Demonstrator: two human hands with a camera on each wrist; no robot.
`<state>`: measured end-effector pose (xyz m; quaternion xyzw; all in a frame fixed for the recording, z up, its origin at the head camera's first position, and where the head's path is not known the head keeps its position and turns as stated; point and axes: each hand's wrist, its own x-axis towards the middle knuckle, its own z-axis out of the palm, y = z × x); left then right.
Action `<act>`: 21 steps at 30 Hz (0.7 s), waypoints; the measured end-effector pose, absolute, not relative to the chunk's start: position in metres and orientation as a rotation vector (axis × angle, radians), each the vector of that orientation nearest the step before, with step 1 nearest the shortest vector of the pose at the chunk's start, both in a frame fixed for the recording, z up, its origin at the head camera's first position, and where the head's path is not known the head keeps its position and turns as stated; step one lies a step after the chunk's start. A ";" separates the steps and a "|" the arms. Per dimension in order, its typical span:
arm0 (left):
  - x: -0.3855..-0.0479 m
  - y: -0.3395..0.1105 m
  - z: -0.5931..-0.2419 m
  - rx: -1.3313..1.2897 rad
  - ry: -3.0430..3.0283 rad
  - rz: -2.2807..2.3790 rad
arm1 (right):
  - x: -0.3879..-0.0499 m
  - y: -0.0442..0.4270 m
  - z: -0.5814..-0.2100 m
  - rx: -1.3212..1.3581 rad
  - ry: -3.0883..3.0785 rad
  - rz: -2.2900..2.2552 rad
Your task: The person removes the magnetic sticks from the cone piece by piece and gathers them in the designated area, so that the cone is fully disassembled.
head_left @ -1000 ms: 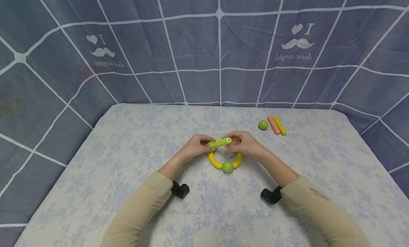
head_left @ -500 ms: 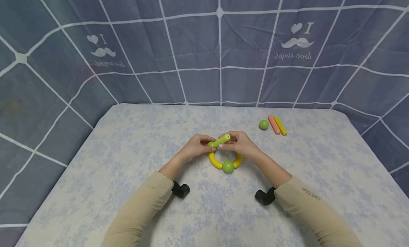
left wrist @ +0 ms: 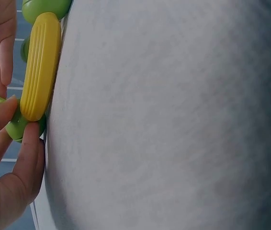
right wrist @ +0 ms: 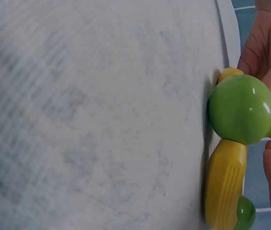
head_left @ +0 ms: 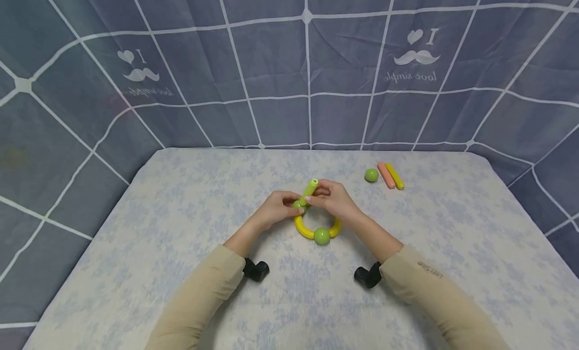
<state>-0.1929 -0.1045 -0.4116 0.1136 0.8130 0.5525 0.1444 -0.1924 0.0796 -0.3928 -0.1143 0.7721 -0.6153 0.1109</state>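
Observation:
In the head view my left hand [head_left: 281, 207] pinches a green ball [head_left: 298, 205] at the left end of a curved yellow piece [head_left: 303, 228]. In the left wrist view its fingertips show around that ball [left wrist: 16, 128]. A light green stick [head_left: 311, 186] rises from the ball, tilted away to the upper right. My right hand [head_left: 335, 197] pinches this stick between thumb and fingers. Low in the arc, a second green ball [head_left: 322, 236] joins the left curved piece to another curved yellow piece [head_left: 335, 228], whose far end is hidden near the right hand.
Farther back to the right lie a loose green ball [head_left: 371, 175], a salmon-pink stick [head_left: 386, 175] and a yellow stick [head_left: 395, 176]. A patterned pale cloth covers the table [head_left: 203, 189]. A blue-grey checked curtain [head_left: 280, 63] stands behind it.
The light green stick has swung from leaning right to pointing more away and upward. My right hand has moved left and slightly back with it; the left hand keeps its place on the ball.

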 end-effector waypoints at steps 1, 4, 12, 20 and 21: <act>-0.193 -0.104 -0.411 0.321 2.340 1.595 | -0.193 0.078 -0.392 -0.332 2.272 -1.813; -0.194 -0.102 -0.409 0.292 2.333 1.595 | -0.195 0.075 -0.391 -0.311 2.277 -1.812; -0.195 -0.100 -0.408 0.255 2.304 1.603 | -0.197 0.070 -0.390 -0.266 2.293 -1.827; -0.194 -0.102 -0.408 0.249 2.359 1.559 | -0.196 0.066 -0.395 -0.382 2.332 -1.818; -0.194 -0.102 -0.408 0.246 2.364 1.556 | -0.197 0.066 -0.395 -0.397 2.335 -1.819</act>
